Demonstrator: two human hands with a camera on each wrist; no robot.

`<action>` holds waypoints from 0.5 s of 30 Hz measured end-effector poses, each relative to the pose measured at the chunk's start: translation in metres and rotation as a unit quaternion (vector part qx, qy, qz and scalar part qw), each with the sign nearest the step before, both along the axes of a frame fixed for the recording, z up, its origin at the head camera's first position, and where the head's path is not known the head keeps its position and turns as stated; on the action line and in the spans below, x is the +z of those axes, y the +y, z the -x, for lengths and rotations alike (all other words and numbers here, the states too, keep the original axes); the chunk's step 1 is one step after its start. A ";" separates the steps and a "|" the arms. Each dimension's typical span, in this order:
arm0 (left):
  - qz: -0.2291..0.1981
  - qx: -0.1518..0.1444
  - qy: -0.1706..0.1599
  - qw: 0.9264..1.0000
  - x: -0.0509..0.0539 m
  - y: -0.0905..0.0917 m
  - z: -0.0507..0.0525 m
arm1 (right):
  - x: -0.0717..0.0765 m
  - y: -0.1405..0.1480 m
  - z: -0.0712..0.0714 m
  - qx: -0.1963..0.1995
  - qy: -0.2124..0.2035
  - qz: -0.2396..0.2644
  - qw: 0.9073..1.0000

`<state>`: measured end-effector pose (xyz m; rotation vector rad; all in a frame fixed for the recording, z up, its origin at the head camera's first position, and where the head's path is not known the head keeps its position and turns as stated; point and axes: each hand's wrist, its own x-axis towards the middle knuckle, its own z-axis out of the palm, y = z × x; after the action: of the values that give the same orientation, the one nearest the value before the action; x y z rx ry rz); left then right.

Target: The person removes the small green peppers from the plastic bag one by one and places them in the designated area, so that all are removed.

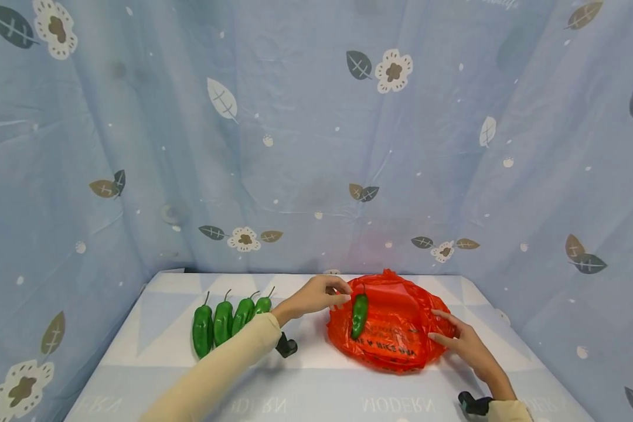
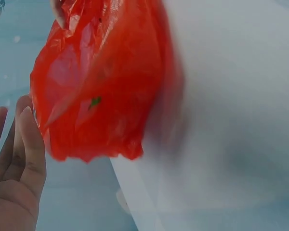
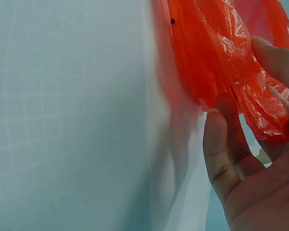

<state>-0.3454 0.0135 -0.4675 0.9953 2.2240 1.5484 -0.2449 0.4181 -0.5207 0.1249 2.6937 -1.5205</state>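
A red plastic bag [image 1: 401, 305] with dark print lies spread on the table, its mouth gaping. One green pepper [image 1: 360, 316] shows within the bag's outline, stem toward the back; a bit of green pepper [image 2: 95, 102] also shows in the left wrist view. My left hand [image 1: 319, 296] hovers by the bag's left edge, fingers loosely bent around nothing. At the bag's right side, my right hand [image 1: 466, 346] holds the rim; in the right wrist view the thumb [image 3: 272, 55] and fingers lie on either side of the crumpled film.
Several green peppers [image 1: 223, 322] stand in a row at the left of the table [image 1: 316, 392], partly behind my left sleeve [image 1: 227, 369]. A patterned blue curtain [image 1: 306, 146] encloses the back and sides. Black wrist devices [image 1: 475, 403] sit at both wrists.
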 end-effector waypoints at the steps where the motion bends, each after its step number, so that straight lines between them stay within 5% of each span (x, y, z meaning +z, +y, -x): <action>1: -0.001 0.001 -0.003 1.000 0.000 0.004 0.000 | 0.000 0.000 -0.001 0.000 0.000 0.000 1.000; 15: 0.026 0.035 -0.053 0.998 -0.004 0.041 0.002 | -0.005 0.001 -0.006 -0.005 -0.001 0.009 1.000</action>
<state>-0.3469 0.0548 -0.4715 0.8096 2.2350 1.5250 -0.2387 0.4188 -0.5254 0.1394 2.6828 -1.5456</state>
